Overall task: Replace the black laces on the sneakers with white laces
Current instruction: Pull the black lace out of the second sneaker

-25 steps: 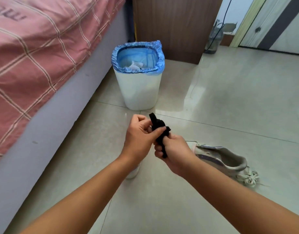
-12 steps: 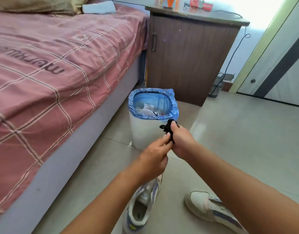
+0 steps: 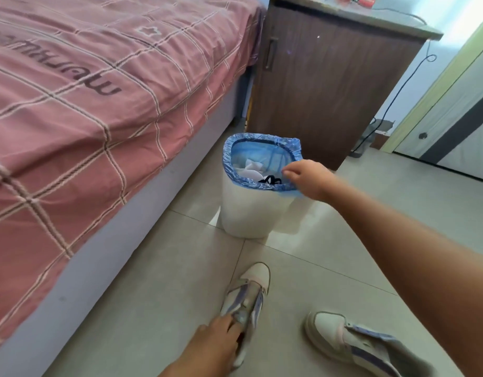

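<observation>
Right hand (image 3: 307, 178), fingers loosely spread and holding nothing, is hovering over the bin (image 3: 251, 210) where the black laces (image 3: 270, 180) are lying, while the left hand (image 3: 221, 340) is gripping one unlaced sneaker (image 3: 248, 297) on the floor (image 3: 153, 295)

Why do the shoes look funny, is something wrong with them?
Both sneakers on the floor have no laces, so their tops gape open. The black laces lie in the trash bin, under the right hand.
</observation>
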Available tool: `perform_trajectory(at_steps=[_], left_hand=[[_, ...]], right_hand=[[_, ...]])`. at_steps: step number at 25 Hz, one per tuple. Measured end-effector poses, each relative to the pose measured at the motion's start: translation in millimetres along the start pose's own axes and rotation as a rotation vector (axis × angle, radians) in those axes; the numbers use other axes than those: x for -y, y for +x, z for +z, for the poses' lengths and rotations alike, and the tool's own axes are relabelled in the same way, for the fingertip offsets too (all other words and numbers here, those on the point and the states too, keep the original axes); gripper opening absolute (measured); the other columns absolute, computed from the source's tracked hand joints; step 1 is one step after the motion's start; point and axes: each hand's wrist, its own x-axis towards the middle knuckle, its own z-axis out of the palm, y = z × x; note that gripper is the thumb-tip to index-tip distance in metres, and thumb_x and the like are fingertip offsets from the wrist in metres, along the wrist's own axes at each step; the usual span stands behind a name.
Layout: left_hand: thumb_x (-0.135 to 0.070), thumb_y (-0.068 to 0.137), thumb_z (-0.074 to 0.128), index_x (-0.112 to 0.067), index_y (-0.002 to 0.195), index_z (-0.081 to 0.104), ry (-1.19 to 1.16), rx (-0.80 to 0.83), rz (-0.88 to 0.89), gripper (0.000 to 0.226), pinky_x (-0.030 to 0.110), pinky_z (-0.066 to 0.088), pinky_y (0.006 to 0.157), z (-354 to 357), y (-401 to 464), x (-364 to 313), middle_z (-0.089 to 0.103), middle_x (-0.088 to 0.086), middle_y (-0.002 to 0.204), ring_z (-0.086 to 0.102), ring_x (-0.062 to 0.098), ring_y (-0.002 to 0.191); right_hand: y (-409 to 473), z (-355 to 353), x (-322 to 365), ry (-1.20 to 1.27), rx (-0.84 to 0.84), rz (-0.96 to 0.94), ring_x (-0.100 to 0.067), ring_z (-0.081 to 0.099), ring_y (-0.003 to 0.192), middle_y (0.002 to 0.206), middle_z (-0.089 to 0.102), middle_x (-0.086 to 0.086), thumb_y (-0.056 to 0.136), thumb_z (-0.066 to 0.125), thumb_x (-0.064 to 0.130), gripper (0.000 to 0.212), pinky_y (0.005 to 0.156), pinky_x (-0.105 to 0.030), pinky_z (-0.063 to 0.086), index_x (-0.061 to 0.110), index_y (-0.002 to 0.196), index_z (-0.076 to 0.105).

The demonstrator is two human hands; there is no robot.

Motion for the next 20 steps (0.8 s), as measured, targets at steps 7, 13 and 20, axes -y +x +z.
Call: perform_trajectory(at_steps=[7, 13, 20], left_hand=[[-0.055, 0.086, 0.029, -0.016, 0.103, 0.061, 0.222, 0.187, 0.053, 0.054, 0.035, 0.047, 0.075, -1.5, 0.5, -6.9, 0.055, 0.002, 0.113, 0.055, 0.023, 0.104], [-0.024, 0.064, 0.075, -0.017, 0.066, 0.059, 0.272, 0.091, 0.204, 0.018, 0.024, 0.04, 0.044, 25.8, -30.8, -8.1, 0.054, 0.0, 0.064, 0.055, 0.022, 0.057], [-0.015, 0.032, 0.092, -0.015, 0.062, 0.057, 0.285, 0.165, 0.21, 0.046, 0.02, 0.03, 0.039, 45.5, -21.8, -60.3, 0.053, 0.0, 0.058, 0.05, 0.02, 0.048]], right_hand=[[-158.5, 78.2, -117.5, 0.093, 0.059, 0.032, -0.026, 0.058, 0.103, 0.112, 0.063, -0.009, 0.094, 0.055, 0.017, 0.022, 0.086, -0.026, 0.04, 0.012, 0.111, 0.067], [-308.2, 156.4, -199.0, -0.279, 0.461, 0.264, -0.016, 0.04, 0.127, 0.136, 0.043, 0.008, 0.091, 0.054, 0.039, 0.045, 0.098, -0.036, 0.035, 0.029, 0.132, 0.04], [-334.1, 202.8, -133.7, 0.253, 0.074, 0.101, -0.021, 0.057, 0.1, 0.109, 0.061, -0.001, 0.091, 0.049, 0.029, 0.028, 0.074, -0.029, 0.044, 0.018, 0.115, 0.056]])
